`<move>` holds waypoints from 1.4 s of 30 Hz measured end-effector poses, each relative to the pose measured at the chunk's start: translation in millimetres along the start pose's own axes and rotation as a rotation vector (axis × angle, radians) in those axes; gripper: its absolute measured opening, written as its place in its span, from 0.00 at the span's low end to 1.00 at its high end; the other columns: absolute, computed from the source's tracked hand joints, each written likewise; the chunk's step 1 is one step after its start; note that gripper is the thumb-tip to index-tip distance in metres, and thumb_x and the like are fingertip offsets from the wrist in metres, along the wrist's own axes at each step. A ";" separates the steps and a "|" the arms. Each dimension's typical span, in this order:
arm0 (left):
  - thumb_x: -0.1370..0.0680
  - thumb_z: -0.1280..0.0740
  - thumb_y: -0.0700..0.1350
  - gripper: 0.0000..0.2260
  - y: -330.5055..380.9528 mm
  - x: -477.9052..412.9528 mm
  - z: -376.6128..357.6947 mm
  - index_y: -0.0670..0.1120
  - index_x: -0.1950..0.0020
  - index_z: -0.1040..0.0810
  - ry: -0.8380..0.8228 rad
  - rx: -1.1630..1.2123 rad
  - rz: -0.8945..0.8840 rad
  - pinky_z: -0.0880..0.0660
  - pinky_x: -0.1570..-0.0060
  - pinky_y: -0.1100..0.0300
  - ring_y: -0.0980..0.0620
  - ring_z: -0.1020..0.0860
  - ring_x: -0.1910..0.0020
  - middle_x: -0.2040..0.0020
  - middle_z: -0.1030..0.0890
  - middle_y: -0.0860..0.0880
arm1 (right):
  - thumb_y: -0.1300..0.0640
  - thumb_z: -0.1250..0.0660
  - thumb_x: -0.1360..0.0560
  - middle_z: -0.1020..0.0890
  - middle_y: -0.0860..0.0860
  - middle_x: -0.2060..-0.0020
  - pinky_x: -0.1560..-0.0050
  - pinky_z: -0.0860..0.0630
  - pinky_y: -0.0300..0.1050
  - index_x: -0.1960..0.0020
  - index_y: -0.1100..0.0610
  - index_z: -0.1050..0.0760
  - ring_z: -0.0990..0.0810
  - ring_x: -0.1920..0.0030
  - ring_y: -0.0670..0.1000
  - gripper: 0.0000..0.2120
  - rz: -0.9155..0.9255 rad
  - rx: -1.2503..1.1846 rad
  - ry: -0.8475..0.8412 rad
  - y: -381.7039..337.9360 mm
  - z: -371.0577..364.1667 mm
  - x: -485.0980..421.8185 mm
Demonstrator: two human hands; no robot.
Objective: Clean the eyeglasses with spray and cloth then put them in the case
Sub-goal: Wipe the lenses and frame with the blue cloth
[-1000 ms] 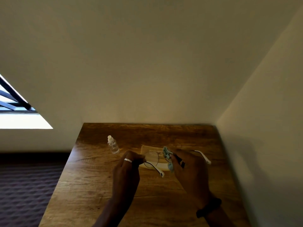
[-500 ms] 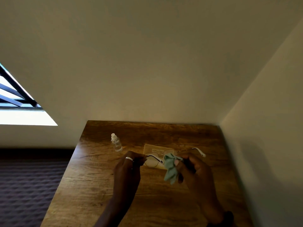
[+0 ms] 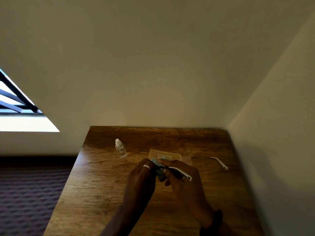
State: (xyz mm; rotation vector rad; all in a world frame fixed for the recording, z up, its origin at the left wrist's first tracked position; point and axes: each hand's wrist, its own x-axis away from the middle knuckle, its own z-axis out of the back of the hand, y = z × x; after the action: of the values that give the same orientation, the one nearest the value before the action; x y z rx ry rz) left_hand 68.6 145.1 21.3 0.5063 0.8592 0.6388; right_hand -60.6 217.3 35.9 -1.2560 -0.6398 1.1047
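The thin-framed eyeglasses are held low over the wooden table (image 3: 102,193). One white-tipped temple (image 3: 182,173) lies across my right hand and the other temple (image 3: 219,163) sticks out to the right. A faint lens (image 3: 187,160) shows behind my fingers. My left hand (image 3: 142,176), wearing a ring, pinches the left end of the frame. My right hand (image 3: 185,181) pinches the green cloth (image 3: 159,168) round the left lens, which is hidden. The flat pale case (image 3: 164,154) lies just behind the hands. The small clear spray bottle (image 3: 121,149) stands upright to the left.
The table sits in a corner, with walls along its far and right edges. To its left are a dark patterned surface (image 3: 30,198) and a bright window (image 3: 17,113).
My hands have drawn together. The cloth has gone from hanging in my right hand to being bunched between both hands. The glasses have turned, so one temple now crosses my right hand.
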 end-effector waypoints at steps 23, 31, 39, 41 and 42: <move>0.29 0.24 0.33 0.08 -5.7 3.0 -8.0 0.40 0.53 0.18 -0.124 -0.084 -0.024 0.20 0.71 0.57 0.54 0.18 0.64 0.58 0.16 0.48 | 0.65 0.40 0.25 0.15 0.50 0.56 0.60 0.20 0.44 0.56 0.51 0.16 0.16 0.59 0.52 0.16 -0.280 -0.189 -0.579 -25.9 83.1 -3.6; 0.30 0.22 0.34 0.15 1.7 5.3 -7.8 0.43 0.46 0.20 -0.193 -0.080 -0.079 0.20 0.67 0.61 0.55 0.18 0.59 0.53 0.16 0.48 | 0.69 0.36 0.25 0.17 0.43 0.57 0.59 0.21 0.42 0.56 0.47 0.16 0.18 0.59 0.48 0.18 -0.071 0.304 -0.682 -56.1 121.4 -17.5; 0.27 0.24 0.37 0.10 10.0 1.5 -1.6 0.44 0.47 0.17 -0.233 -0.107 -0.090 0.23 0.68 0.59 0.55 0.20 0.62 0.55 0.17 0.50 | 0.60 0.34 0.25 0.17 0.40 0.53 0.52 0.21 0.37 0.49 0.48 0.17 0.19 0.54 0.40 0.12 0.113 0.662 -0.386 -52.9 60.0 -28.0; 0.28 0.24 0.36 0.08 11.5 1.1 -1.0 0.42 0.51 0.17 -0.223 -0.091 -0.072 0.24 0.70 0.59 0.55 0.21 0.64 0.58 0.18 0.49 | 0.57 0.36 0.24 0.16 0.43 0.52 0.53 0.22 0.39 0.49 0.49 0.17 0.20 0.54 0.42 0.10 0.144 0.721 -0.427 -55.1 49.4 -26.4; 0.28 0.24 0.35 0.07 11.6 0.6 -0.1 0.42 0.53 0.18 -0.220 -0.074 -0.059 0.24 0.71 0.58 0.55 0.22 0.65 0.59 0.19 0.49 | 0.55 0.36 0.24 0.17 0.43 0.53 0.54 0.23 0.40 0.49 0.49 0.18 0.21 0.55 0.42 0.09 0.150 0.749 -0.450 -56.4 45.9 -25.1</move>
State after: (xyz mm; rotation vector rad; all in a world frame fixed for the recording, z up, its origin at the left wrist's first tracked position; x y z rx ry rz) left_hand 65.3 153.8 28.3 0.4727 0.6382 0.5472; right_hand -93.6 217.2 105.4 -0.4138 -0.3927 1.5803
